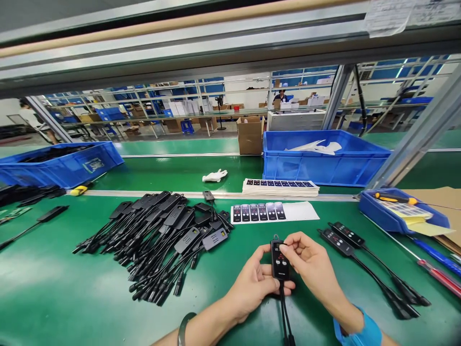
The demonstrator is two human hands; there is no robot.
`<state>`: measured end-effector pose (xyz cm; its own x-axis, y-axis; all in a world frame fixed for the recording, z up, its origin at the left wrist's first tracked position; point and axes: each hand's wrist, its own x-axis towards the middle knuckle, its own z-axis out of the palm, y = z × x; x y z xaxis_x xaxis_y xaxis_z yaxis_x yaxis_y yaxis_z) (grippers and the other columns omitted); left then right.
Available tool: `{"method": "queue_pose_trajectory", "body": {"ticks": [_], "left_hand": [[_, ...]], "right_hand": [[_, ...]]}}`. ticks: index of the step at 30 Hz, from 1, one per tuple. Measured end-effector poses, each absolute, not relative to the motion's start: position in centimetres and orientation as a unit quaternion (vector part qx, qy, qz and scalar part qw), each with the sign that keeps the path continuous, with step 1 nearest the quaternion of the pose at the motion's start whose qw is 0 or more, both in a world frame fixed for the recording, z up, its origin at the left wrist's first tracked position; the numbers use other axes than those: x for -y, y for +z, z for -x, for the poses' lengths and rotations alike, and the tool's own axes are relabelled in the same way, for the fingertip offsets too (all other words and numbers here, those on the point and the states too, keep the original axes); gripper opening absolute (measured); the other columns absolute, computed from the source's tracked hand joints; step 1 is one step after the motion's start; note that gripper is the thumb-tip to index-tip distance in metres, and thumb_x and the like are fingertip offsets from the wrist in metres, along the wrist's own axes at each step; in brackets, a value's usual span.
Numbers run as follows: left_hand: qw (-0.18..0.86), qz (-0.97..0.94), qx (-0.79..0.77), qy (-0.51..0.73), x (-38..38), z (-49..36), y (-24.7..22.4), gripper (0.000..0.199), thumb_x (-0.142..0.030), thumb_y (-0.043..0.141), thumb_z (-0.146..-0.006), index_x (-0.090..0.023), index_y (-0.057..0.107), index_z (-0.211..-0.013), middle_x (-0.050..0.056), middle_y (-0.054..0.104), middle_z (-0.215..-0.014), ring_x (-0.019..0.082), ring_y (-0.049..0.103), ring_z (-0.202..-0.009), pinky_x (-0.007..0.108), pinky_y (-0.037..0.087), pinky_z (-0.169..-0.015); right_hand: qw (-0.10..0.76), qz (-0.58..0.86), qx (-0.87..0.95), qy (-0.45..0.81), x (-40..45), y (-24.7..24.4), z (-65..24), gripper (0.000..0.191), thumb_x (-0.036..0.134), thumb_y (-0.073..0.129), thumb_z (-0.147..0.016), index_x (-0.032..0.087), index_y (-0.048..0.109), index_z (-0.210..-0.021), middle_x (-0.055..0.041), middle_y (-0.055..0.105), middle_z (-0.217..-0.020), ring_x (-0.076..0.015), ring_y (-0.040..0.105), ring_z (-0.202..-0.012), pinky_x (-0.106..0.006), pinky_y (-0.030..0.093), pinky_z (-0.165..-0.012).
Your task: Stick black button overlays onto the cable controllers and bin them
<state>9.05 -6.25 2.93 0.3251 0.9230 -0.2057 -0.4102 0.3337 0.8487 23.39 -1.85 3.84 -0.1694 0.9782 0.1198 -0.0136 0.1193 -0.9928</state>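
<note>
My left hand (254, 281) holds a small black controller box (280, 269) upright, its fingers wrapped behind and under it. A label with red and white marks covers the box's front, and twin black cables hang from its lower end. My right hand (311, 264) is closed at the box's upper right, with the thumb on the label and the other fingers curled by the edge. Behind the box lies a label sheet (302, 211) with several dark labels at its left. Two labelled controllers (337, 240) with cables rest to the right.
A large pile of black cabled controllers (173, 226) lies left. Stacked label sheets (281, 188) and a white glove (215, 176) sit farther back. Blue bins (324, 166) stand behind. At right are a small blue tray (399, 216) and a red-handled screwdriver (439, 278). A metal frame crosses overhead.
</note>
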Motion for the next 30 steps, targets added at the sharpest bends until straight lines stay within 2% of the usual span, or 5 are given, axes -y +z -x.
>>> {"method": "queue_pose_trajectory", "body": {"ticks": [4, 8, 22, 25, 30], "left_hand": [[0.727, -0.364, -0.362, 0.456, 6.3, -9.2, 2.6, 0.065, -0.026, 0.071, -0.069, -0.016, 0.035, -0.122, 0.01, 0.068, -0.083, 0.021, 0.067, -0.076, 0.035, 0.05, -0.075], [0.719, -0.379, -0.363, 0.455, 6.3, -9.3, 2.4, 0.069, -0.033, 0.073, -0.068, -0.016, 0.034, -0.123, 0.009, 0.067, -0.082, 0.02, 0.067, -0.077, 0.034, 0.05, -0.074], [0.706, -0.404, -0.359, 0.457, 6.4, -9.5, 2.1, 0.069, -0.043, 0.075, -0.068, -0.016, 0.035, -0.118, 0.008, 0.067, -0.081, 0.015, 0.066, -0.071, 0.03, 0.05, -0.072], [0.708, -0.4, -0.359, 0.458, 6.4, -9.5, 2.3, 0.067, -0.043, 0.075, -0.067, -0.015, 0.036, -0.113, 0.008, 0.067, -0.079, 0.015, 0.065, -0.069, 0.029, 0.05, -0.07], [0.71, -0.373, -0.365, 0.473, 6.2, -9.3, 2.5, 0.062, -0.032, 0.077, -0.064, -0.017, 0.036, -0.108, 0.007, 0.067, -0.077, 0.018, 0.066, -0.068, 0.03, 0.052, -0.067]], "right_hand": [[0.489, 0.428, 0.572, 0.501, 1.9, 3.8, -23.4, 0.028, 0.043, 0.069, -0.072, 0.018, 0.056, -0.074, 0.002, 0.053, -0.063, -0.0101, 0.048, -0.052, -0.018, 0.04, -0.043], [0.492, 0.432, 0.577, 0.488, 1.8, 3.8, -23.3, 0.026, 0.041, 0.068, -0.072, 0.018, 0.057, -0.073, 0.0014, 0.055, -0.063, -0.0111, 0.051, -0.054, -0.019, 0.043, -0.048], [0.499, 0.443, 0.571, 0.477, 1.5, 3.1, -23.2, 0.028, 0.043, 0.068, -0.071, 0.018, 0.055, -0.071, 0.0034, 0.05, -0.058, -0.0086, 0.044, -0.046, -0.019, 0.037, -0.041], [0.492, 0.452, 0.574, 0.474, 1.6, 2.9, -23.2, 0.029, 0.044, 0.069, -0.071, 0.018, 0.056, -0.073, 0.004, 0.048, -0.056, -0.0084, 0.041, -0.044, -0.019, 0.035, -0.039], [0.454, 0.474, 0.622, 0.426, 1.2, 2.2, -23.6, 0.028, 0.043, 0.065, -0.076, 0.02, 0.057, -0.089, 0.0037, 0.047, -0.064, -0.0116, 0.046, -0.054, -0.021, 0.042, -0.047]]}}
